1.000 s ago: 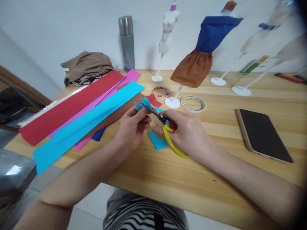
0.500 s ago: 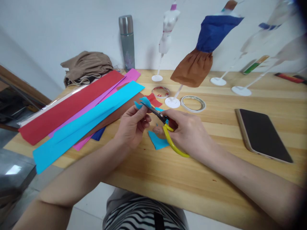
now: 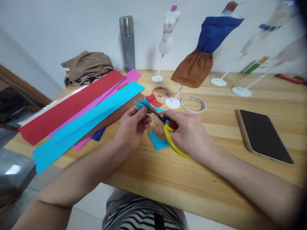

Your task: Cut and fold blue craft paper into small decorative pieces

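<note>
Between the thumb and fingers of my left hand (image 3: 133, 126) is pinched a small piece of light blue crepe paper (image 3: 138, 104). My right hand (image 3: 185, 131) is closed on yellow-handled scissors (image 3: 169, 137), whose dark blades lie across the blue piece just above my left thumb. How far the blades are apart is hard to make out. Under the scissors, another light blue paper scrap (image 3: 157, 141) lies on the table, partly hidden by my right hand. A red paper scrap (image 3: 155, 100) lies just beyond the blades.
Long folded paper strips, red (image 3: 72, 107) and light blue (image 3: 91, 124) among them, lie left. Behind stand a flask (image 3: 128, 48), a bare mannequin (image 3: 165, 38) and one dressed in blue and brown paper (image 3: 195, 68). A tape roll (image 3: 193, 104) and a phone (image 3: 265, 135) lie right.
The blue piece at the blades has shifted slightly and looks narrower at its top edge. Both hands stay almost in place, and the view has tilted a little.
</note>
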The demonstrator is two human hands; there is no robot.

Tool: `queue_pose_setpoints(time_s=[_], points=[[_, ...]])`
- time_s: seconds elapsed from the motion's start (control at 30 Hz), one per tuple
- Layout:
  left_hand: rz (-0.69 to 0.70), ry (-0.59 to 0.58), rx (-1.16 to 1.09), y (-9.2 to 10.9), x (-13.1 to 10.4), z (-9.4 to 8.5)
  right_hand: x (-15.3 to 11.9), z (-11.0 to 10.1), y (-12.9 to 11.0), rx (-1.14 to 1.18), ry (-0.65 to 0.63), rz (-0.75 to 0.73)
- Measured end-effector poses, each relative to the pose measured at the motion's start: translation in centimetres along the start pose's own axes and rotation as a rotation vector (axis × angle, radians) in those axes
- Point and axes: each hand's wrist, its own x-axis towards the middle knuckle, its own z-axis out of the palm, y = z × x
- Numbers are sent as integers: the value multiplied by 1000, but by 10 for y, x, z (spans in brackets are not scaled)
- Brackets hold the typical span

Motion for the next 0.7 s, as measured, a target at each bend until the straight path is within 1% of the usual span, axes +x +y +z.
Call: queue_pose_setpoints(time_s=[0.27,0.5,0.6,0.7], points=[[-30,25,-7,1,-3,3,0,1,-1,40,31,-28],[-61,73,-44,3,-8,10,0,2,0,73,41,-43],[-65,88,-66,3,-9,11,0,2,-1,102,38,-25],[-58,61,-65,3,-8,10,1,-1,-5,142,4,38]])
